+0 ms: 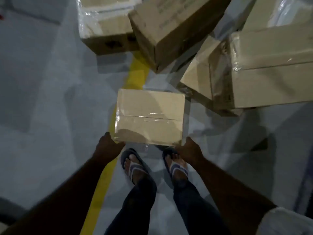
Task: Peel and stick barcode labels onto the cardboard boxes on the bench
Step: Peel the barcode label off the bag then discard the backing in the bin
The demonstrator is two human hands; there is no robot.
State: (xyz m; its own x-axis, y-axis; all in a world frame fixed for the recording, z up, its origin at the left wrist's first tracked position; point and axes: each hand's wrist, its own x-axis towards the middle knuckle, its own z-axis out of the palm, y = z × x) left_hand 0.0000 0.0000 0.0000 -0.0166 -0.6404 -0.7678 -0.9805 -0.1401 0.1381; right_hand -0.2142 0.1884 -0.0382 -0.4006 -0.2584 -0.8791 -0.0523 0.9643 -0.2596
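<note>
Taped cardboard box [149, 116] between left hand [108, 145] and right hand [190, 149], perhaps mid-air.

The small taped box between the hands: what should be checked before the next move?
1. Grip: left hand and right hand hold the small box by its near corners: ok.
2. Tape along the top seam shut: ok.
3. Barcode label on top face: none shows, not ok.
4. Sandalled feet clear of the box: just under its near edge, not ok.
5. Label supply in reach: cannot tell.
</note>
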